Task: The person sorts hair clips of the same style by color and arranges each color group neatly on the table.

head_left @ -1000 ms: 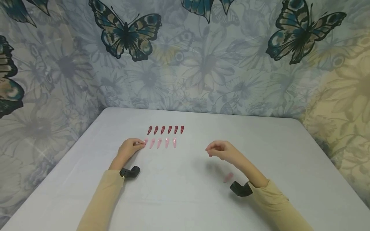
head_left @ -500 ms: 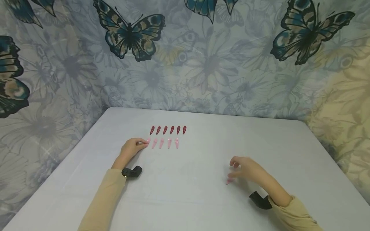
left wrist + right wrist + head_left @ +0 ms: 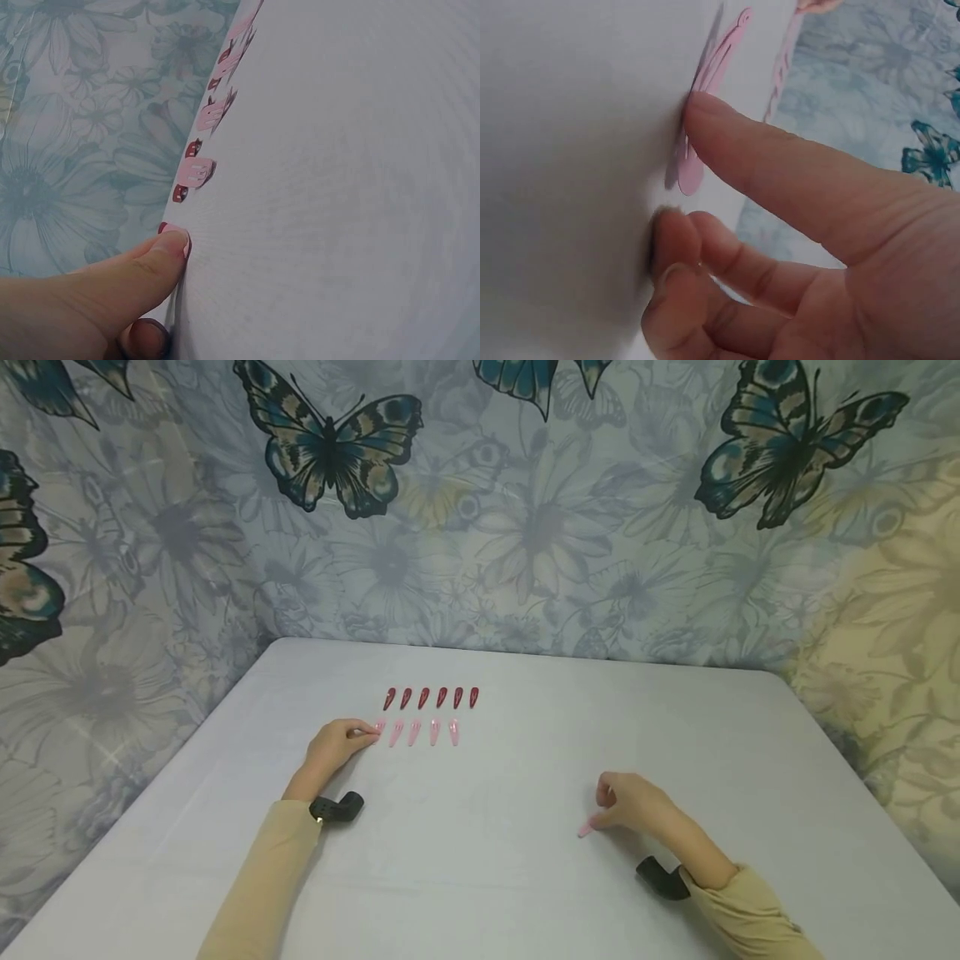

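Observation:
In the head view my left hand (image 3: 336, 750) is at the left end of a row of pink snap hair clips (image 3: 415, 732). Its thumb and finger pinch the leftmost pink clip (image 3: 380, 726), which the thumb partly covers in the left wrist view. My right hand (image 3: 637, 803) is low over the table's right part, by a single pink snap hair clip (image 3: 691, 176). The thumb touches this clip's middle, while the other fingers, bent, stand apart from it near its rounded end.
Behind the pink row, red snap hair clips (image 3: 423, 697) lie in a parallel row. A white cloth covers the table (image 3: 465, 877), whose back edge meets a butterfly-patterned wall covering (image 3: 525, 568). A black wrist camera (image 3: 663, 878) sits on each arm.
My right hand has moved right and down to the single pink clip, which now lies slightly left of where it was under the thumb. The left hand stays at the row's end.

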Demonstrator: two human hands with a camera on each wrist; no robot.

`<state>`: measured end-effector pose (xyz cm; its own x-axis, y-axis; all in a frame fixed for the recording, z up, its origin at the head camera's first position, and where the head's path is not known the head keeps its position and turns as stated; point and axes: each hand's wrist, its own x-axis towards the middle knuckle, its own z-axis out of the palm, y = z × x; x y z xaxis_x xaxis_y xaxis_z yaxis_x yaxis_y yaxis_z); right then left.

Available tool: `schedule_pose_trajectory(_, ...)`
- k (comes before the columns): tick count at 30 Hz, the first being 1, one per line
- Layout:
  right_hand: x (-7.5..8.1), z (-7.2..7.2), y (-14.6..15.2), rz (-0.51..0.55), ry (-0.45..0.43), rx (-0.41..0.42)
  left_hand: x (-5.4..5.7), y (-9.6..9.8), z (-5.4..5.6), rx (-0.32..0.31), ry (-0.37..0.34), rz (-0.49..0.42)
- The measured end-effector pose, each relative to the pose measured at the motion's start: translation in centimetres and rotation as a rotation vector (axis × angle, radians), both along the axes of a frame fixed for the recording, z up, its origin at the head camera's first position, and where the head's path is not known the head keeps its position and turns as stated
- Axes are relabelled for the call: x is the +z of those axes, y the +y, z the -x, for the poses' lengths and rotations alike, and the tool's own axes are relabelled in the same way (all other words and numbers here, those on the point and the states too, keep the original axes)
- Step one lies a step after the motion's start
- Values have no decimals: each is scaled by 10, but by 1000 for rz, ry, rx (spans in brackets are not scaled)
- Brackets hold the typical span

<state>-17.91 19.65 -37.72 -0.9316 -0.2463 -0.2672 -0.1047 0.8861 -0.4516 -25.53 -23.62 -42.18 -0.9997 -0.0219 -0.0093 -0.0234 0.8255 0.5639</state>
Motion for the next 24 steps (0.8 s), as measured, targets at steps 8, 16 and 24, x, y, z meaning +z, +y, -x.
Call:
schedule_pose_trajectory(8, -7, 1, 1, 159, -32, 73, 0, -1, 0, -15, 8, 14)
schedule_pose_trajectory(16, -8, 0, -1, 240, -24, 101, -1, 0, 0, 6, -4, 7)
schedule_pose_trajectory(24, -3, 7, 3, 454, -117, 157, -3, -1, 2, -11, 8, 6)
